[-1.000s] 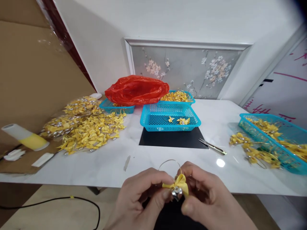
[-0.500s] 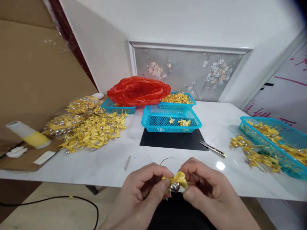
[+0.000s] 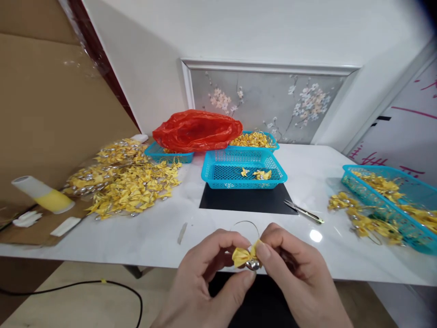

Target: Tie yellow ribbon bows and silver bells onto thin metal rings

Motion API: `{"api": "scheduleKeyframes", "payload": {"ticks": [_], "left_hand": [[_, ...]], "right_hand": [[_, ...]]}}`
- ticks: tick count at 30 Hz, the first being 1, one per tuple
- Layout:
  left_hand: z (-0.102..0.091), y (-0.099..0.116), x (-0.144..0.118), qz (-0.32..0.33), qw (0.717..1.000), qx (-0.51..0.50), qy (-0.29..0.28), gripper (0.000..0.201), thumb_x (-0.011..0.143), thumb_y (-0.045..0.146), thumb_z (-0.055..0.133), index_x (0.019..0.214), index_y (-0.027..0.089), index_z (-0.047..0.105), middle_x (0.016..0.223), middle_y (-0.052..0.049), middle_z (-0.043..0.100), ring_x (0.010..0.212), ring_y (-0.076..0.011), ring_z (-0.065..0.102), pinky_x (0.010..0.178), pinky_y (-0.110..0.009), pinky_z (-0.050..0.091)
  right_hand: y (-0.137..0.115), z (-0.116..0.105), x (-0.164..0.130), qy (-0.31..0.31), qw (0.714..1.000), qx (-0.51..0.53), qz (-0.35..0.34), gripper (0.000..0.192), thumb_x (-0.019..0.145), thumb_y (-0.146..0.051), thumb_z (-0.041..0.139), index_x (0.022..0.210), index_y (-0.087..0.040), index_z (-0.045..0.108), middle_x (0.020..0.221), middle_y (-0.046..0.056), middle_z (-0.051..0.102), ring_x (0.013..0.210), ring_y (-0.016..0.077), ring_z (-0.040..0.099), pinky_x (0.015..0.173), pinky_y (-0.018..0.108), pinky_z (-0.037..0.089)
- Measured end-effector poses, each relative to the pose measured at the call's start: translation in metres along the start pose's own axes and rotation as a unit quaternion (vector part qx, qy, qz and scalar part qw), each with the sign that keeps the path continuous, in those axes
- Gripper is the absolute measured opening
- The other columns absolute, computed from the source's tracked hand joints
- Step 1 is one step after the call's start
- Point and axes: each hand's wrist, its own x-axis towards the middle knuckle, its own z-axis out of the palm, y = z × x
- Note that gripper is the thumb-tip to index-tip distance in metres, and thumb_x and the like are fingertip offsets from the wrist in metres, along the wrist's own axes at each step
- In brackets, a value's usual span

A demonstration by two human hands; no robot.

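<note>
Both hands meet at the near edge of the white table (image 3: 160, 237), low in the view. The left hand (image 3: 208, 278) and the right hand (image 3: 293, 269) together pinch a small yellow ribbon bow (image 3: 244, 256) – left thumb and fingers pressed on its left loop, right thumb and forefinger pressed on its right side. A small silver bell (image 3: 254, 265) hangs just under the bow's knot, touching the right fingertips, and a thin wire loop (image 3: 246, 226) arches up from behind the bow, above the fingers.

Straight ahead on the table lies a black mat (image 3: 246, 200), and on its far edge sits a blue basket (image 3: 218, 171) holding a few finished yellow bows. Behind it stand two more blue baskets – one (image 3: 252, 139) filled with yellow pieces, the other (image 3: 165, 154) partly covered by a crumpled red plastic bag (image 3: 196, 130). A pair of small scissors (image 3: 303, 211) lies just beside the mat's right corner. To the left a wide heap of yellow bows with bells (image 3: 126, 184) spreads over the tabletop, with a white and yellow roll (image 3: 43, 195) near it on a cardboard sheet. At the far right another blue basket (image 3: 392, 200) holds more yellow bows, with a loose cluster of bows (image 3: 358, 216) just beside its near wall. A small metal strip (image 3: 181, 233) lies on the table between the left heap and the hands
</note>
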Motion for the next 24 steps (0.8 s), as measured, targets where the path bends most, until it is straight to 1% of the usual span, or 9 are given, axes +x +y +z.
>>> {"api": "scheduleKeyframes", "payload": {"ticks": [3,5,9,13,15,18,20,22,24], "left_hand": [[0.0,0.002,-0.002,-0.033,0.998,-0.044,-0.014,0.038,0.07,0.017,0.077,0.103,0.034,0.069,0.095,0.004,0.07,0.087,-0.014,0.067,0.078,-0.017,0.052],[0.003,0.003,-0.002,-0.035,0.997,-0.066,-0.006,0.041,0.068,0.017,0.079,0.104,0.033,0.068,0.093,0.005,0.069,0.085,-0.0137,0.068,0.077,-0.018,0.053],[0.016,0.005,-0.002,-0.007,0.996,-0.059,0.071,0.032,0.072,0.013,0.073,0.096,0.034,0.069,0.077,0.008,0.067,0.069,-0.009,0.067,0.068,-0.015,0.053],[0.025,0.006,-0.003,0.024,0.992,-0.026,0.123,0.034,0.072,0.01,0.069,0.098,0.032,0.068,0.079,0.007,0.068,0.074,-0.01,0.068,0.073,-0.015,0.055],[0.024,0.006,-0.004,0.018,0.992,-0.04,0.118,0.034,0.071,0.012,0.072,0.099,0.031,0.068,0.081,0.006,0.068,0.074,-0.0108,0.068,0.072,-0.016,0.056],[0.019,0.005,-0.004,0.001,0.993,-0.08,0.085,0.038,0.065,0.012,0.08,0.097,0.03,0.069,0.088,0.004,0.068,0.073,-0.0125,0.069,0.066,-0.019,0.057],[0.015,0.005,-0.005,-0.002,0.992,-0.104,0.072,0.039,0.064,0.014,0.083,0.098,0.029,0.07,0.091,0.003,0.069,0.074,-0.0142,0.07,0.066,-0.02,0.057],[0.011,0.003,-0.005,0.002,0.991,-0.118,0.066,0.032,0.07,0.019,0.082,0.098,0.029,0.071,0.089,0.003,0.071,0.075,-0.0136,0.069,0.068,-0.019,0.057],[0.007,0.001,-0.004,0.0,0.991,-0.125,0.047,0.017,0.079,0.023,0.077,0.094,0.028,0.072,0.082,0.003,0.071,0.073,-0.0109,0.068,0.068,-0.015,0.055]], "right_hand": [[0.002,-0.002,-0.001,0.006,0.999,-0.033,-0.039,0.027,0.096,-0.031,0.053,0.071,-0.02,0.053,0.069,-0.003,0.048,0.059,0.0108,0.046,0.053,0.022,0.039],[0.003,-0.001,-0.002,0.007,0.997,-0.042,-0.057,0.026,0.096,-0.028,0.053,0.071,-0.02,0.053,0.068,-0.003,0.048,0.059,0.0107,0.047,0.053,0.022,0.039],[0.002,0.006,-0.003,0.035,0.997,-0.032,-0.059,0.027,0.095,-0.028,0.054,0.07,-0.02,0.053,0.067,-0.003,0.046,0.057,0.0099,0.044,0.051,0.022,0.035],[0.004,0.013,-0.004,0.082,0.994,-0.031,-0.064,0.027,0.094,-0.029,0.057,0.069,-0.02,0.054,0.067,-0.003,0.045,0.055,0.0097,0.042,0.05,0.024,0.032],[0.005,0.015,-0.004,0.098,0.991,-0.042,-0.079,0.026,0.094,-0.028,0.057,0.069,-0.02,0.055,0.067,-0.003,0.046,0.056,0.0102,0.043,0.05,0.025,0.032],[0.006,0.016,-0.004,0.113,0.988,-0.046,-0.094,0.025,0.094,-0.028,0.056,0.071,-0.02,0.056,0.068,-0.002,0.047,0.057,0.0109,0.044,0.05,0.025,0.032],[0.006,0.015,-0.004,0.114,0.988,-0.042,-0.093,0.025,0.094,-0.029,0.056,0.07,-0.02,0.055,0.068,-0.002,0.046,0.058,0.0115,0.045,0.05,0.026,0.033],[0.005,0.015,-0.003,0.11,0.99,-0.037,-0.085,0.026,0.094,-0.03,0.056,0.07,-0.02,0.055,0.067,-0.001,0.046,0.057,0.0118,0.044,0.05,0.026,0.032],[0.003,0.014,-0.003,0.107,0.992,-0.024,-0.07,0.027,0.094,-0.032,0.056,0.07,-0.02,0.055,0.068,-0.001,0.046,0.057,0.0117,0.042,0.051,0.027,0.032]]}}
